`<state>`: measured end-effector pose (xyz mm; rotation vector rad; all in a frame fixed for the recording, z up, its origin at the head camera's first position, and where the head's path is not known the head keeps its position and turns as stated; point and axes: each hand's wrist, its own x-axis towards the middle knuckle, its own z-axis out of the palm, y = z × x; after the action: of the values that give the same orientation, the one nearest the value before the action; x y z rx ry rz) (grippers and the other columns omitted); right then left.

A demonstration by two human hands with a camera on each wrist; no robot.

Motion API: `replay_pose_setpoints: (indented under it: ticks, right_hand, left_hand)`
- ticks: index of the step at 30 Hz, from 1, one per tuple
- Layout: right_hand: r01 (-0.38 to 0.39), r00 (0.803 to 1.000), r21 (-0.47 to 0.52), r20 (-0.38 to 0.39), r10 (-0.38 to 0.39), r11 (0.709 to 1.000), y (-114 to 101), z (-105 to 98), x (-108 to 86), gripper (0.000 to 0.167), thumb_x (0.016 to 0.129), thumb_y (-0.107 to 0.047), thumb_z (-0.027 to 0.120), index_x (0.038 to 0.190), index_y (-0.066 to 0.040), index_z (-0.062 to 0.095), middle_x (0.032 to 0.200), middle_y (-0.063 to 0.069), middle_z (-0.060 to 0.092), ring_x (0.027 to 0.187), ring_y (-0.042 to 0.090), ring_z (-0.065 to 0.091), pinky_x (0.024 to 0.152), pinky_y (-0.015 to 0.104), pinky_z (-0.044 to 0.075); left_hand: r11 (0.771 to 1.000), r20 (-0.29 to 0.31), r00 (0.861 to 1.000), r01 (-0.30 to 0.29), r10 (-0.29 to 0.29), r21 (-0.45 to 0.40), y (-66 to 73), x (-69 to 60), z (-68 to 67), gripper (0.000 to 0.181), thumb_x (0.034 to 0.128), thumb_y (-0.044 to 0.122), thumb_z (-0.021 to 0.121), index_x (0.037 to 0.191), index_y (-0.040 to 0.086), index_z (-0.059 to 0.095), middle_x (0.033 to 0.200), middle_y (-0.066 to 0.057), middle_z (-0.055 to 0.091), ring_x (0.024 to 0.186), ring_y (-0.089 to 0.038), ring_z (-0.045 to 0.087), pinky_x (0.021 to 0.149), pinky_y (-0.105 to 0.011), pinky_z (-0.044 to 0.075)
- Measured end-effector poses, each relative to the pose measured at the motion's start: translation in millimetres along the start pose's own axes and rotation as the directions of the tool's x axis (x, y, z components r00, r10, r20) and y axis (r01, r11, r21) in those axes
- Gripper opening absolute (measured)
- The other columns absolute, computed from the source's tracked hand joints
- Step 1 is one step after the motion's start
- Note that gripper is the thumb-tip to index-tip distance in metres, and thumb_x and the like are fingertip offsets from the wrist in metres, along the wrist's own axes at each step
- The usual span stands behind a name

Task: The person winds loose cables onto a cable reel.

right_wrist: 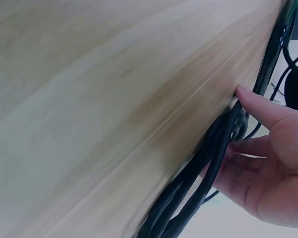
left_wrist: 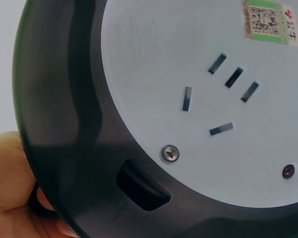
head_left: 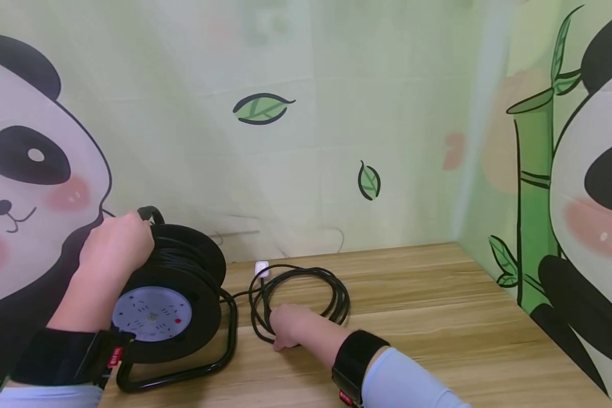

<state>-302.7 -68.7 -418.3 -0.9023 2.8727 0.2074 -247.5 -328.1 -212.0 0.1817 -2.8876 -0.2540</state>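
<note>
A black cable reel [head_left: 196,317] with a pale round socket panel [head_left: 152,313] stands on its tubular frame at the left of the table. At its top, my left hand [head_left: 119,238] grips the black handle [head_left: 152,214]; in the left wrist view the fingers curl round a dark bar beside the reel's rim. To the right of the reel, a loosely coiled black cable [head_left: 336,286] lies on the table, a strand running back to the reel. My right hand [head_left: 293,326] holds the near left part of that coil, thumb and fingers on either side of several strands [right_wrist: 221,144].
A white plug [head_left: 262,268] lies at the coil's back left, close to the backdrop. The wooden table [head_left: 428,317] extends to the right. A printed cloth [head_left: 311,170] with pandas and leaves closes off the back and right side.
</note>
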Motion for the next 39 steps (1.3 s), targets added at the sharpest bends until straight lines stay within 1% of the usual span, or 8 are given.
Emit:
replay_pose_setpoints:
  ticks: [8,12,15,19,21,26,34,39]
  right_hand:
    - [0.009,1.0,-0.009,-0.026,-0.009,1.0,15.0,-1.9,-7.7,0.032,0.082,-0.031,0.085,0.105,-0.012,0.072,0.097,0.002,0.07,0.084,0.014,0.064,0.078,0.031,0.054]
    - [0.019,0.999,-0.005,-0.036,-0.019,1.0,26.6,-0.4,-11.6,0.037,0.08,-0.029,0.086,0.11,-0.013,0.071,0.101,0.002,0.07,0.092,0.014,0.065,0.083,0.031,0.053]
    - [0.028,0.999,0.021,-0.028,-0.027,0.999,37.3,0.4,-15.1,0.033,0.079,-0.025,0.087,0.105,-0.013,0.071,0.095,0.0,0.068,0.087,0.013,0.063,0.081,0.029,0.052]
    - [0.033,0.999,0.037,-0.006,-0.033,0.999,52.4,3.2,-19.8,0.024,0.078,-0.024,0.088,0.09,-0.014,0.07,0.082,-0.004,0.063,0.076,0.012,0.057,0.074,0.028,0.05]
    - [0.036,0.999,0.044,0.006,-0.036,0.998,59.9,4.9,-22.8,0.024,0.078,-0.025,0.089,0.089,-0.014,0.07,0.081,-0.006,0.063,0.076,0.011,0.057,0.075,0.028,0.05]
    - [0.032,0.999,0.076,0.029,-0.035,0.997,80.6,7.8,-32.7,0.025,0.079,-0.023,0.089,0.093,-0.013,0.071,0.086,-0.005,0.064,0.082,0.011,0.059,0.079,0.03,0.051]
    - [-0.008,0.999,0.144,0.053,0.0,0.99,124.7,10.9,-51.6,0.021,0.078,-0.01,0.088,0.091,-0.01,0.072,0.084,-0.005,0.063,0.078,0.013,0.056,0.075,0.032,0.05]
    - [-0.025,0.998,0.174,0.059,0.015,0.984,151.7,15.5,-63.1,0.023,0.075,-0.005,0.088,0.091,-0.009,0.072,0.086,-0.003,0.064,0.08,0.014,0.056,0.079,0.036,0.052]
  left_hand:
    - [1.0,-0.003,1.0,-0.002,0.002,0.001,-0.9,1.3,0.9,0.04,0.1075,0.02,0.038,0.112,-0.017,0.053,0.071,-0.021,0.053,0.065,-0.038,0.057,0.053,-0.042,0.045]
    - [1.0,0.002,1.0,-0.002,0.002,-0.001,-1.7,0.7,0.9,0.04,0.1074,0.02,0.039,0.112,-0.017,0.053,0.072,-0.021,0.054,0.066,-0.038,0.057,0.053,-0.042,0.044]
    - [1.0,0.001,1.0,0.005,-0.005,-0.005,-2.1,0.4,1.1,0.04,0.1072,0.02,0.039,0.112,-0.017,0.053,0.071,-0.021,0.054,0.065,-0.038,0.057,0.053,-0.042,0.044]
    - [1.0,-0.001,1.0,0.003,-0.003,-0.003,-2.0,1.0,1.6,0.039,0.1071,0.02,0.039,0.11,-0.016,0.054,0.071,-0.02,0.054,0.065,-0.037,0.057,0.053,-0.042,0.044]
    - [1.0,-0.004,1.0,-0.003,0.003,-0.001,-1.7,1.2,1.5,0.039,0.107,0.019,0.039,0.109,-0.017,0.054,0.071,-0.021,0.054,0.065,-0.037,0.057,0.053,-0.042,0.044]
    - [1.0,-0.005,1.0,-0.008,0.008,0.003,-1.3,1.3,1.5,0.038,0.1067,0.018,0.04,0.109,-0.017,0.053,0.072,-0.022,0.055,0.065,-0.038,0.057,0.052,-0.042,0.045]
    - [1.0,-0.003,1.0,-0.008,0.008,-0.002,-2.4,1.3,1.2,0.037,0.106,0.018,0.04,0.11,-0.017,0.054,0.076,-0.024,0.056,0.067,-0.039,0.057,0.052,-0.043,0.045]
    - [1.0,0.001,1.0,-0.005,0.005,-0.002,-1.5,3.1,1.0,0.037,0.1059,0.017,0.04,0.112,-0.017,0.053,0.079,-0.026,0.057,0.069,-0.04,0.057,0.053,-0.043,0.046]
